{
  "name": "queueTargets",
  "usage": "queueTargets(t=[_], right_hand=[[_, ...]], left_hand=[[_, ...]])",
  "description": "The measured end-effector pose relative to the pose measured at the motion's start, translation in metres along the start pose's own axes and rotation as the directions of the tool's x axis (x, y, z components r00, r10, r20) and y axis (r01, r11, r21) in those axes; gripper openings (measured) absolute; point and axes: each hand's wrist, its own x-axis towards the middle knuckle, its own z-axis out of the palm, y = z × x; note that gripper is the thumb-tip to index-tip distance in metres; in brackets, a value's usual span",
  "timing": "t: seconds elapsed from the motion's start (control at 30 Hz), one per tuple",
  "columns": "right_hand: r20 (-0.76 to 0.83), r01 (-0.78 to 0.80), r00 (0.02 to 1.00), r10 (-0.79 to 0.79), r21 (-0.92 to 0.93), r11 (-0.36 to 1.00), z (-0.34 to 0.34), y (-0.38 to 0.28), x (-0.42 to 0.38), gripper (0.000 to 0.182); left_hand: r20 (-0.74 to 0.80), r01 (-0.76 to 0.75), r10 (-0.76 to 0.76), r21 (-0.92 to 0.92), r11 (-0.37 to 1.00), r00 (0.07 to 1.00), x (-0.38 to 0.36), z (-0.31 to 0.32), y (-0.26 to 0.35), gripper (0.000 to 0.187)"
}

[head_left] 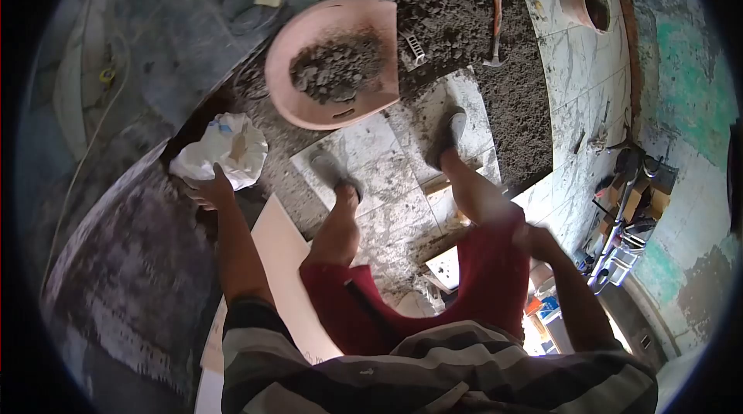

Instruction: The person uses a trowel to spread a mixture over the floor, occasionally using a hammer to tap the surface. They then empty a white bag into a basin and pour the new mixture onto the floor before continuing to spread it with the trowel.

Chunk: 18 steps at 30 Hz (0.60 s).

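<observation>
My left hand (210,189) grips the lower edge of a crumpled white bag (224,152), its thumb on the near side and its fingers reaching underneath. The bag's top is open, and what it holds cannot be made out. My right hand (534,243) rests against my right knee in red shorts; its fingers are partly hidden and blurred. Ahead of my feet lies a pink tub (286,97) with dark, crumbly mortar mix (340,66) in it.
Loose dark mix (526,112) covers the floor ahead and to the right, with a hammer (496,31) lying on it. My feet stand on smeared tiles (371,151). A pinkish bucket (576,4) sits on marbled tiles at far right. A pale board (286,267) leans nearby at left.
</observation>
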Motion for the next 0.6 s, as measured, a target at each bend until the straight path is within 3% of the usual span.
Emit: queueTargets(t=[0.03, 0.07, 0.1, 0.13, 0.17, 0.2, 0.3, 0.33, 0.43, 0.47, 0.53, 0.57, 0.6], right_hand=[[0.001, -0.006, 1.000, 0.006, 0.008, 1.000, 0.002, -0.003, -0.005, 0.025], [-0.202, 0.141, 0.969, -0.144, -0.031, 0.990, -0.018, 0.023, 0.054, 0.020], [-0.406, 0.261, 0.865, -0.295, -0.136, 0.956, -0.037, 0.051, 0.115, 0.016], [-0.568, 0.314, 0.710, -0.415, -0.271, 0.910, -0.057, 0.078, 0.174, 0.013], [-0.409, -0.026, 0.881, 0.240, 0.464, 0.886, -0.091, 0.064, 0.205, 0.018], [-0.382, -0.055, 0.896, 0.227, 0.412, 0.910, -0.102, 0.070, 0.234, 0.023], [-0.361, -0.114, 0.911, 0.197, 0.238, 0.965, -0.124, 0.132, 0.331, 0.028], [-0.342, -0.143, 0.916, 0.209, 0.208, 0.968, -0.126, 0.155, 0.358, 0.029], [-0.422, -0.227, 0.872, 0.248, 0.099, 0.969, -0.129, 0.190, 0.423, 0.029], [-0.423, -0.108, 0.893, 0.156, 0.134, 0.985, -0.126, 0.193, 0.445, 0.029], [-0.430, 0.130, 0.902, -0.032, 0.202, 0.971, -0.122, 0.174, 0.488, 0.030], [-0.379, 0.160, 0.924, -0.054, 0.253, 0.954, -0.129, 0.142, 0.493, 0.032], [-0.370, 0.245, 0.918, -0.144, 0.243, 0.938, -0.134, 0.116, 0.501, 0.036]], left_hand=[[-0.064, -0.225, 0.228, 0.042, 0.973, 0.972, 0.000, -0.008, -0.007, 0.080], [-0.119, -0.436, 0.445, 0.094, 0.895, 0.888, 0.000, -0.015, -0.012, 0.077], [-0.065, -0.525, 0.521, -0.087, 0.847, 0.851, -0.018, 0.094, 0.056, 0.073], [-0.009, -0.588, 0.598, -0.199, 0.784, 0.801, -0.009, 0.114, 0.061, 0.069], [0.038, -0.630, 0.674, -0.320, 0.708, 0.738, -0.002, 0.140, 0.070, 0.065], [0.093, -0.649, 0.740, -0.418, 0.636, 0.666, 0.002, 0.158, 0.066, 0.061], [0.370, -0.238, 0.600, -0.675, 0.698, 0.710, 0.018, 0.212, 0.102, 0.061], [0.448, -0.060, 0.610, -0.772, 0.632, 0.654, 0.021, 0.224, 0.115, 0.064], [0.628, 0.134, 0.531, -0.708, 0.694, 0.570, -0.003, 0.229, 0.147, 0.060], [0.438, -0.032, 0.629, -0.805, 0.593, 0.643, -0.001, 0.261, 0.140, 0.050], [0.468, -0.041, 0.580, -0.754, 0.656, 0.667, -0.007, 0.262, 0.145, 0.047], [0.482, -0.043, 0.553, -0.726, 0.686, 0.680, -0.015, 0.256, 0.150, 0.045], [0.530, 0.070, 0.515, -0.739, 0.670, 0.673, -0.032, 0.238, 0.160, 0.045]])
